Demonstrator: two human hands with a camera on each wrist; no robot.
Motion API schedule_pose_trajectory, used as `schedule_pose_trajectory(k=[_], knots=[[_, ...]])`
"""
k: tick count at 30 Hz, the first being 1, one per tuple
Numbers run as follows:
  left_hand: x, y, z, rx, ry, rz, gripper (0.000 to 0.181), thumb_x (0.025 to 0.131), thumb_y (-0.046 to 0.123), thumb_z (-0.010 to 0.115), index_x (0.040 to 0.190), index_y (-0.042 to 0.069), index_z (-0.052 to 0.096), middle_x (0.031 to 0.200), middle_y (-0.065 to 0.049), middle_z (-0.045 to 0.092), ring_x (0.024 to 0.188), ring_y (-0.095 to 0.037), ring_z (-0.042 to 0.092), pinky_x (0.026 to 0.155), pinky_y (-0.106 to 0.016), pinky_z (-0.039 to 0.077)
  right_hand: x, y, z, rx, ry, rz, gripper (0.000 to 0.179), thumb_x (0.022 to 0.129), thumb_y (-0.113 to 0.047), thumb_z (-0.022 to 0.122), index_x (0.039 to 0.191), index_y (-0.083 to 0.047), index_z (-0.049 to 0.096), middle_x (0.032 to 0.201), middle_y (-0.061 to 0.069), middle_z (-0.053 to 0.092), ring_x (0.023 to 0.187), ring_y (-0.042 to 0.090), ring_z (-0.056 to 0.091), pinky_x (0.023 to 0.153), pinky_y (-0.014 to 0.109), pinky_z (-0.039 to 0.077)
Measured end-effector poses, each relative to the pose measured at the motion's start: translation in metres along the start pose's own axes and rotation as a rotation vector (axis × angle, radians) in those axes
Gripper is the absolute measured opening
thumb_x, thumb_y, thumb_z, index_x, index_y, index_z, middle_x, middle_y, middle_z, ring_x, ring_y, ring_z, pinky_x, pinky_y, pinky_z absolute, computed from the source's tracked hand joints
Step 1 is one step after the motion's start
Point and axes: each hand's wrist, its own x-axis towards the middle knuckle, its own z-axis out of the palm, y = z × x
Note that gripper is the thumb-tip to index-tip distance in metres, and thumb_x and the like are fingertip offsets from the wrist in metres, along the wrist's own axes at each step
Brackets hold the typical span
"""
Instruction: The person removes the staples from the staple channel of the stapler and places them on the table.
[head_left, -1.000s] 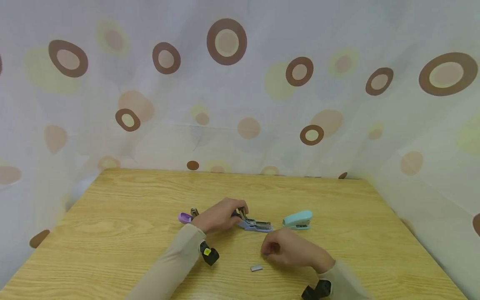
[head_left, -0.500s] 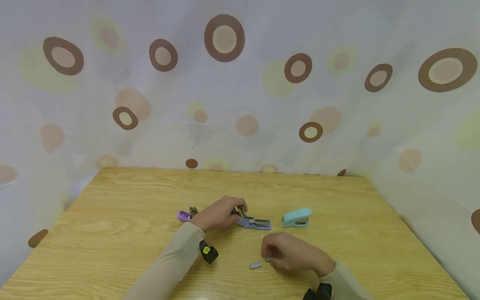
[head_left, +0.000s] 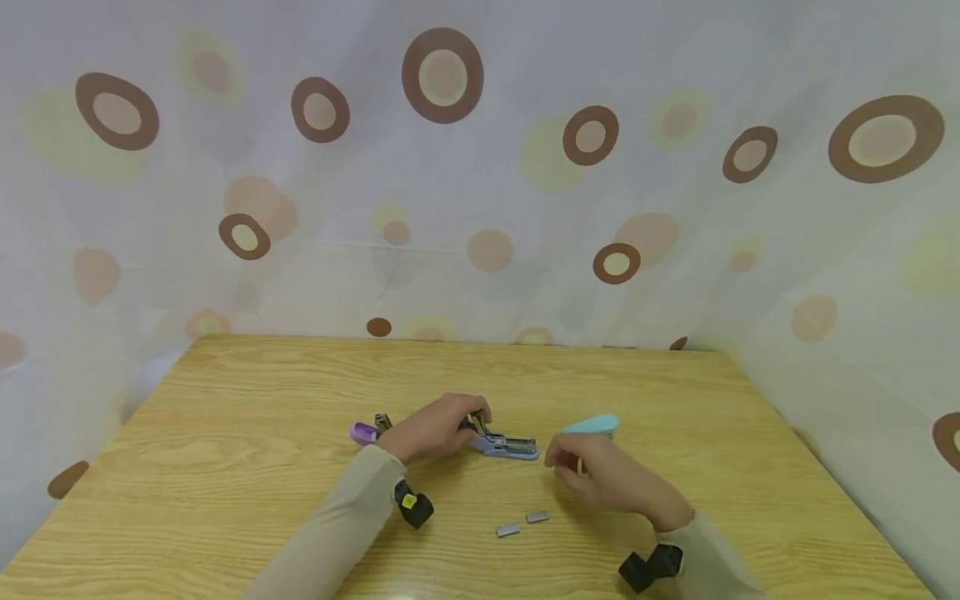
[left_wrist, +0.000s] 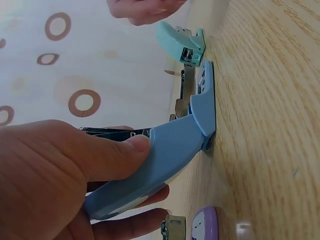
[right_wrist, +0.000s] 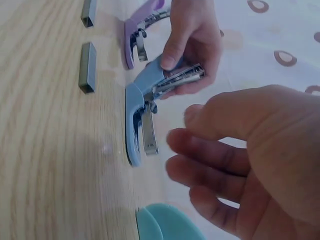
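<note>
My left hand (head_left: pixel 438 429) grips the raised top arm of a blue stapler (left_wrist: pixel 165 155), thumb on one side and fingers behind. The stapler is folded wide apart, its base on the table and its metal magazine exposed. My right hand (head_left: pixel 611 479) hovers over the table to the right of that base. In the right wrist view its fingers (right_wrist: pixel 187 172) are loosely bent, with nothing between them and the thumb. Two short grey staple strips lie apart on the table in front of the stapler, a left strip (head_left: pixel 507 530) and a right strip (head_left: pixel 537 517).
A mint-green stapler (head_left: pixel 596 425) stands closed behind my right hand, partly covered by it. To the left, a purple stapler (head_left: pixel 363 432) lies folded apart, partly hidden by my left hand. A patterned cloth (head_left: pixel 480 167) hangs behind the wooden table (head_left: pixel 262 400).
My right hand has let go of the second staple strip, leaving it beside the first, and has moved up and right toward the mint-green stapler. My left hand keeps its grip on the blue stapler.
</note>
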Motion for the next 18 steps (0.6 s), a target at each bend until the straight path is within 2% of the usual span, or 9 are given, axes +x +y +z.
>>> schedule_pose_trajectory(k=[7,15,18], knots=[[-0.001,0.001,-0.001,0.002,-0.005,0.005,0.02,0.094,0.003,0.058,0.114,0.004,0.06,0.113,-0.008,0.064,0.105,-0.021,0.061,0.088,-0.037,0.049,-0.003,0.013,-0.006,-0.008,0.095,-0.001,0.01,0.091,0.003,0.059,0.094,-0.006,0.062,0.08,0.004,0.065,0.068,-0.002,0.054,0.058,0.02,0.048],[0.0,0.001,0.001,0.011,-0.004,0.0,0.02,0.095,0.005,0.058,0.115,0.004,0.06,0.114,-0.008,0.064,0.107,-0.021,0.061,0.089,-0.038,0.049,-0.017,0.035,-0.021,-0.072,0.297,0.026,0.01,0.091,0.001,0.061,0.092,-0.008,0.063,0.074,0.0,0.06,0.063,-0.002,0.046,0.053,0.019,0.04],[0.0,0.002,0.001,-0.012,-0.009,-0.021,0.027,0.095,0.007,0.058,0.121,0.003,0.057,0.116,-0.01,0.063,0.109,-0.022,0.06,0.091,-0.039,0.049,-0.021,0.04,-0.027,-0.105,0.356,0.03,0.011,0.09,0.004,0.061,0.093,-0.007,0.063,0.073,0.0,0.06,0.062,-0.001,0.045,0.052,0.019,0.039]])
